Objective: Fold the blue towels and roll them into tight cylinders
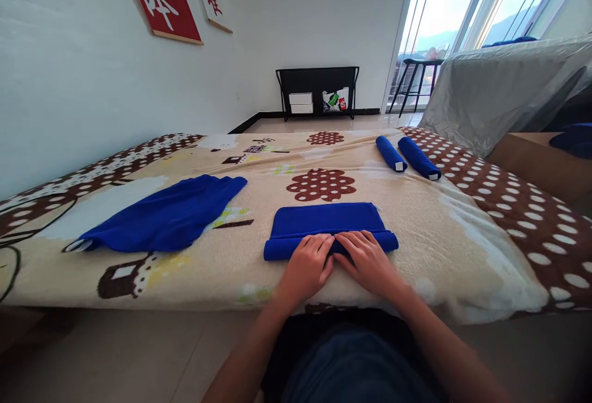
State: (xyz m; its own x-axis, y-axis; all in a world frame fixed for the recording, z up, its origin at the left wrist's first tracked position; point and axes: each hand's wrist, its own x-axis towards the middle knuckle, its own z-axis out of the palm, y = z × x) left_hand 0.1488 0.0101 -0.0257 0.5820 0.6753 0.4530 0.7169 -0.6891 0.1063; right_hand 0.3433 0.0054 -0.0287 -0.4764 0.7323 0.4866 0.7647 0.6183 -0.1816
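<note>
A blue towel (324, 218) lies partly rolled near the front edge of the blanket-covered bed, its far part still flat. My left hand (311, 262) curls its fingers over the middle of the roll. Right beside it, my right hand (367, 261) grips the same roll, fingers on top and thumb toward me. The two hands nearly touch at the fingertips and thumbs. To the left, another blue towel (161, 215) lies loosely spread with a pale tag at its near corner. Two rolled blue towels (391, 153) (419, 158) rest at the far right, white labels showing at their near ends.
The beige and brown patterned blanket (222, 280) covers the bed. Dark cord-like lines (32, 230) show at its left edge. A black rack (317, 76) stands against the far wall. Plastic-covered furniture (504, 89) and a stool (419, 76) are at the right by the window.
</note>
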